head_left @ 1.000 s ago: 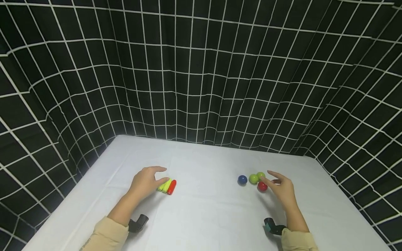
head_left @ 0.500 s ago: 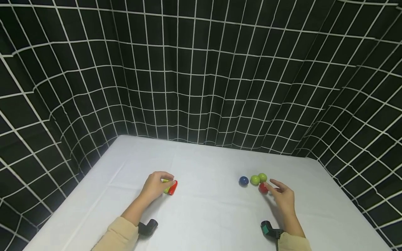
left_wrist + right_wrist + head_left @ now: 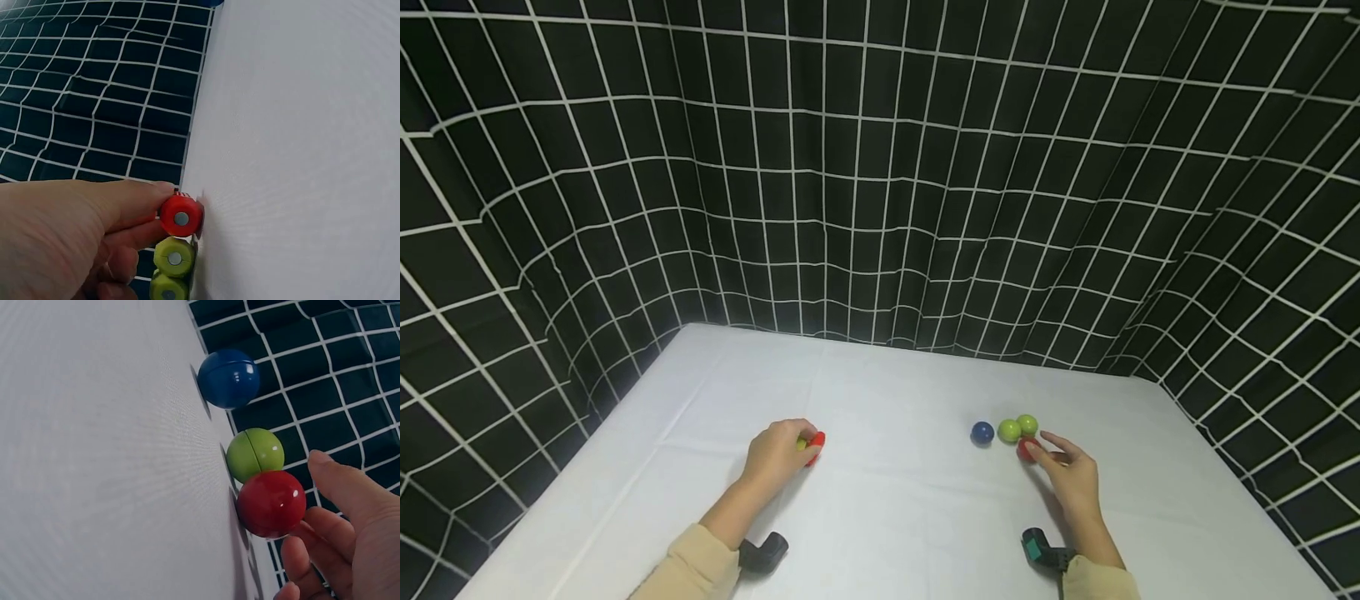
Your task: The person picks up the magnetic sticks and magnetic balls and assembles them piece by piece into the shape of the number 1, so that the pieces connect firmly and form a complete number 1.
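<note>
On the left side of the desk (image 3: 895,500), which has a white cloth over it, the person's left hand (image 3: 775,454) bends over a short row of sticks. Its thumb lies against the red stick (image 3: 181,226) and a bent forefinger comes in behind it, so these fingers are drawn together in a pinch on that stick. Just left of it, side by side, lie two yellow-green sticks (image 3: 174,249), mostly hidden beneath the hand in the head view.

Towards the right of the desk, the right hand (image 3: 1073,482) is beside the red ball (image 3: 271,504), on its near right. Its fingers are loosely bent and spread apart, with a gap between thumb and ball in the right wrist view; whether a fingertip touches the ball cannot be told. Just far of the red ball sit two green balls (image 3: 1009,430) close together, and to their left, slightly apart, the blue ball (image 3: 229,379).

Beige sleeves (image 3: 700,554) cover both forearms, and a black device (image 3: 764,553) juts from each wrist. Behind the desk's far edge hangs a black curtain (image 3: 876,150) with a white grid.
</note>
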Demonstrator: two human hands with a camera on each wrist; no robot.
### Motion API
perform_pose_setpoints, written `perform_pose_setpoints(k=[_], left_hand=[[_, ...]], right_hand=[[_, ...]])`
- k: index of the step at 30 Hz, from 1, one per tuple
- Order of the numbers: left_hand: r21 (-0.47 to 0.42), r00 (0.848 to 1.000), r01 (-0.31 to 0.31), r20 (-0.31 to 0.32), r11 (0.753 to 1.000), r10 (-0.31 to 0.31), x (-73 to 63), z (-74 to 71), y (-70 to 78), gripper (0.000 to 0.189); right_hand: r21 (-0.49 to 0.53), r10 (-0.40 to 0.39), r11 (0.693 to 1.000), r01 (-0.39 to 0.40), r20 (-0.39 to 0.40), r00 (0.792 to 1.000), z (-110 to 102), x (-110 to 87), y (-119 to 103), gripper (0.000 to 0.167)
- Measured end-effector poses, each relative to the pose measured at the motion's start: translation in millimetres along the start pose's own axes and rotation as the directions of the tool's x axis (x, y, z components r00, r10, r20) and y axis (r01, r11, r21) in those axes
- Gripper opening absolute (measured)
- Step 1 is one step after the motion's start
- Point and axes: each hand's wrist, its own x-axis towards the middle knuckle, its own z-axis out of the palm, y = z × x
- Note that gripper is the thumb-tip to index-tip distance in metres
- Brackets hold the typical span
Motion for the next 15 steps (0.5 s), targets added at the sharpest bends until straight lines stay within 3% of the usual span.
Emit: perform_pose_setpoints(k=[6,15], left_hand=[[0.056,1.000,-0.014,0.000,0.998,0.014,-0.8,1.5,0.7,0.012],[0.070,1.000,-0.013,0.009,0.997,0.012,0.8,3.1,0.6,0.015]], right_hand=[[-0.017,0.001,1.000,-0.001,0.034,0.999,1.1,-0.7,2.4,0.048],[-0.054,-0.020,0.998,0.024,0.063,0.998,5.0,0.2,6.8,0.053]])
